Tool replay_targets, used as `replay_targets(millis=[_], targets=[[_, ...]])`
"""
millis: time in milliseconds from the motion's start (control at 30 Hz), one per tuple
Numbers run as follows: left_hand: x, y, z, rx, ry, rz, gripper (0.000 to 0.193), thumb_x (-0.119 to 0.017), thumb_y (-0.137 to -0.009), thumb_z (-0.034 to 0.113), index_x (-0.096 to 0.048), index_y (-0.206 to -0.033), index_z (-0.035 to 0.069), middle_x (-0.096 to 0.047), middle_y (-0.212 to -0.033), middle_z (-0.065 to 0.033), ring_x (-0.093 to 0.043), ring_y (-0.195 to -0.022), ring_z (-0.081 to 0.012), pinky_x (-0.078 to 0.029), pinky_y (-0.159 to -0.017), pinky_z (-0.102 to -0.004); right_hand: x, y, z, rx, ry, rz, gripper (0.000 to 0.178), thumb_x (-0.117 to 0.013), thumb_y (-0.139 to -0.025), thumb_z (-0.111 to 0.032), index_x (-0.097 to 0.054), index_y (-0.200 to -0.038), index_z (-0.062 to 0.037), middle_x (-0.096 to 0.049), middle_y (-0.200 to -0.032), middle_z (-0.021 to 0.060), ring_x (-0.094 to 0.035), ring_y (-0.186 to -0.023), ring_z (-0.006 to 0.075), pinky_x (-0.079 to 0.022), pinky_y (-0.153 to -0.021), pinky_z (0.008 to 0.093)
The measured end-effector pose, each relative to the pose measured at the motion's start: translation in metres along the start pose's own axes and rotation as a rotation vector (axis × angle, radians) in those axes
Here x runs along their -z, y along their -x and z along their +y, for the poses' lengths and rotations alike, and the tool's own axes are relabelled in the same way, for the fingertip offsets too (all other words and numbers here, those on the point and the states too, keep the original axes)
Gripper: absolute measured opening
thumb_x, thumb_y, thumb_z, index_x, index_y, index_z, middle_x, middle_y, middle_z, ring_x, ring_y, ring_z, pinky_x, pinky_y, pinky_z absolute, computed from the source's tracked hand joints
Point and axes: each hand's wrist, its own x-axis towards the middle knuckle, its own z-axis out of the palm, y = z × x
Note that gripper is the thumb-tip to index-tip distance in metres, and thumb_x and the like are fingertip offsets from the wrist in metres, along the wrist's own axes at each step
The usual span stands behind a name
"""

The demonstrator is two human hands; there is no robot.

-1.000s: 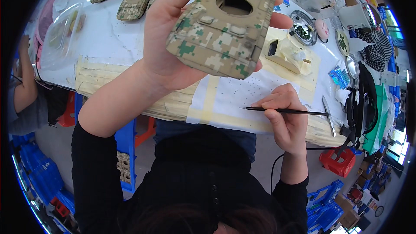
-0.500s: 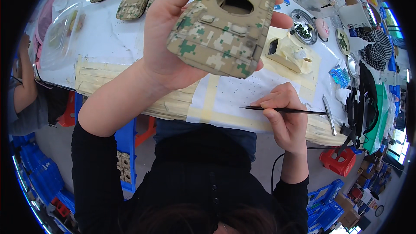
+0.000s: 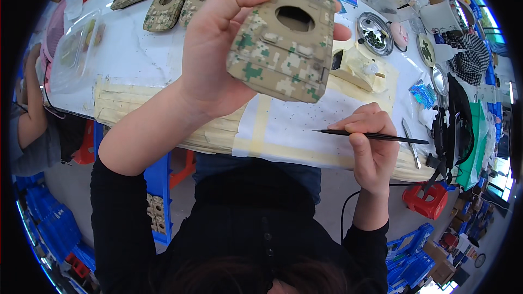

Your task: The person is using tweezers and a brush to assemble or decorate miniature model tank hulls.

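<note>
My left hand (image 3: pixel 202 57) grips a model tank hull (image 3: pixel 286 57) and holds it raised above the table. The hull wears a tan, white and green pixel camouflage and has a round hole in its top. Lower and to the right, my right hand (image 3: pixel 375 144) pinches a thin black paintbrush (image 3: pixel 407 140), its fine tip pointing left, apart from the hull. Beneath the brush lies a white sheet (image 3: pixel 291 139) scattered with small dark specks and taped with pale strips. A cream-coloured block (image 3: pixel 353 73) rests on the table behind my right hand.
Similar hulls (image 3: pixel 168 4) lie at the far left, near a clear plastic box (image 3: pixel 71 54). On the right are a round metal dish (image 3: pixel 375 34) holding dark green bits, a slim silver tool (image 3: pixel 409 140) and a black strap bag (image 3: pixel 466 125). Another person's arm (image 3: pixel 35 98) shows at the left.
The hull in my left hand has shifted slightly right and tilted a little. My right hand and the paintbrush have moved a short way to the right.
</note>
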Motion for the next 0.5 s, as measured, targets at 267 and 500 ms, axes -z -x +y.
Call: replay_targets(millis=[267,500], targets=[[0.0,0.001,-0.006,0.066,-0.004,0.038,0.056,-0.03,-0.09,0.039,-0.04,-0.132,0.002,-0.055,-0.118,-0.021,-0.063,-0.076,-0.0212,-0.053,-0.067,-0.0309,0.028,-0.038,-0.039,0.225,0.029,0.185,0.015,-0.058,-0.088,-0.014,-0.051,-0.088,-0.0011,-0.065,-0.08,0.0159,-0.055,-0.075,0.0161,-0.04,-0.071,0.0263],[0.002,0.001,-0.009,0.146,-0.002,0.066,0.055,-0.034,-0.09,0.042,-0.044,-0.13,0.006,-0.057,-0.114,-0.0157,-0.059,-0.091,-0.0215,-0.051,-0.071,-0.035,0.016,-0.074,-0.066,0.297,-0.108,0.092,0.013,-0.061,-0.084,-0.004,-0.052,-0.09,0.0036,-0.062,-0.086,0.0163,-0.062,-0.082,0.021,-0.047,-0.072,0.0283]])
